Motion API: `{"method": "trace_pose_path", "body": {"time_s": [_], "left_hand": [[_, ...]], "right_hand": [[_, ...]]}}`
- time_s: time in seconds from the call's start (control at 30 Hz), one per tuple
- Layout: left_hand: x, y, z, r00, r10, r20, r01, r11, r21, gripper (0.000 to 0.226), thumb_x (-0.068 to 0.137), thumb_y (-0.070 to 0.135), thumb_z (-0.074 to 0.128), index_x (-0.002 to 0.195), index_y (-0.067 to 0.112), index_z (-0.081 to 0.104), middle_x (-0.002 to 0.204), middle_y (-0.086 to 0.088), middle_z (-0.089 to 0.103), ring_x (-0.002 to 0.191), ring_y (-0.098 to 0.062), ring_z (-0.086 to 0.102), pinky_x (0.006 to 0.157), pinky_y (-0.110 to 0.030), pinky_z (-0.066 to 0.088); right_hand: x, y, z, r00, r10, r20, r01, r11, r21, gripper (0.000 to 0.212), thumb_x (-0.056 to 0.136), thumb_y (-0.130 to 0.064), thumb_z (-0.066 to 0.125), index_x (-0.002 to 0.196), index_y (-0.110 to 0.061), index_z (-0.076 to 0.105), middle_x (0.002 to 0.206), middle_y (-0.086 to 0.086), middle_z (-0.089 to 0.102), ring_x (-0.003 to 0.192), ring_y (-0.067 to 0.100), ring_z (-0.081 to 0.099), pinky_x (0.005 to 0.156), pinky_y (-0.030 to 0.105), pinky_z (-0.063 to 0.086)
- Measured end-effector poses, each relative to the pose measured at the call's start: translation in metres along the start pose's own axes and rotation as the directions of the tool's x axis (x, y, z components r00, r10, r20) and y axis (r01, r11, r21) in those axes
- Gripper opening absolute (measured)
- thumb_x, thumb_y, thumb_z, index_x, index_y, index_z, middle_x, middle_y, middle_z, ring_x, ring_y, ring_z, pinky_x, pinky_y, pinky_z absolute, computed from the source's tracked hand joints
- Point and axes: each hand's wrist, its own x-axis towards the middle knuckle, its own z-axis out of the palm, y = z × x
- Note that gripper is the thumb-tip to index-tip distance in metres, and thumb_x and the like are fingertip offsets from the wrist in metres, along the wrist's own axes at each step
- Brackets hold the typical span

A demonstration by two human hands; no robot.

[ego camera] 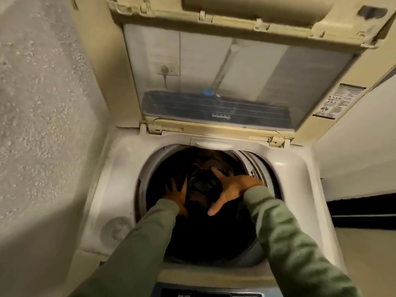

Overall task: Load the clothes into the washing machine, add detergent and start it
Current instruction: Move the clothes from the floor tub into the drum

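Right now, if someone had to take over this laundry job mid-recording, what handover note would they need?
Left hand: open, fingers spread, down in the drum on the dark clothes.
Right hand: open, fingers spread, on the same pile.
The lid stands open; the control panel is at the near edge.
Done: clothes are in the drum.
Left: add detergent (none in view), close the lid, start the cycle.

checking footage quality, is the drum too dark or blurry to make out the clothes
Head view: drum deep in shadow, clothes read only as dark folds; motion blur softens left hand, right hand and lid; wide-angle distortion bows the washing machine.
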Motion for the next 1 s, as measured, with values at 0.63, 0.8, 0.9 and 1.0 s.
{"method": "trace_pose_path", "body": {"time_s": [0.63,0.8,0.9,1.0], "left_hand": [[0.067,-0.018,0.014,0.992,0.126,0.017,-0.126,0.992,0.004,0.146,0.059,0.033,0.090,0.141,0.046,-0.031,0.154,-0.008,-0.034,0.139,-0.038,-0.033,0.106,-0.072,0.013],[0.057,-0.018,0.023,0.989,0.140,-0.049,-0.138,0.989,0.053,0.144,0.060,0.035,0.088,0.143,0.043,-0.029,0.156,-0.009,-0.032,0.141,-0.038,-0.028,0.105,-0.071,0.021],[0.044,-0.024,0.021,0.988,0.147,-0.048,-0.145,0.988,0.046,0.144,0.059,0.037,0.089,0.145,0.043,-0.027,0.156,-0.005,-0.031,0.143,-0.036,-0.025,0.107,-0.070,0.020],[0.029,-0.028,0.019,0.987,0.143,-0.071,-0.139,0.989,0.048,0.140,0.062,0.037,0.087,0.146,0.040,-0.024,0.157,-0.004,-0.029,0.145,-0.036,-0.020,0.109,-0.065,0.023]], "right_hand": [[0.145,0.010,0.046,0.858,0.420,-0.297,-0.453,0.890,-0.049,0.070,0.105,-0.024,0.030,0.148,-0.018,-0.024,0.160,0.020,0.001,0.143,0.043,0.017,0.105,0.065,0.030],[0.131,0.014,0.059,0.866,0.360,-0.348,-0.415,0.904,-0.098,0.078,0.102,-0.031,0.034,0.141,-0.040,-0.033,0.160,0.019,-0.006,0.138,0.048,0.024,0.099,0.067,0.036],[0.110,0.012,0.063,0.870,0.348,-0.349,-0.421,0.893,-0.159,0.078,0.102,-0.029,0.033,0.142,-0.036,-0.033,0.159,0.022,-0.003,0.136,0.050,0.028,0.097,0.066,0.039],[0.092,0.005,0.060,0.851,0.415,-0.322,-0.481,0.862,-0.158,0.071,0.102,-0.029,0.037,0.153,-0.023,-0.012,0.157,0.026,0.009,0.135,0.051,0.027,0.096,0.068,0.039]]}}
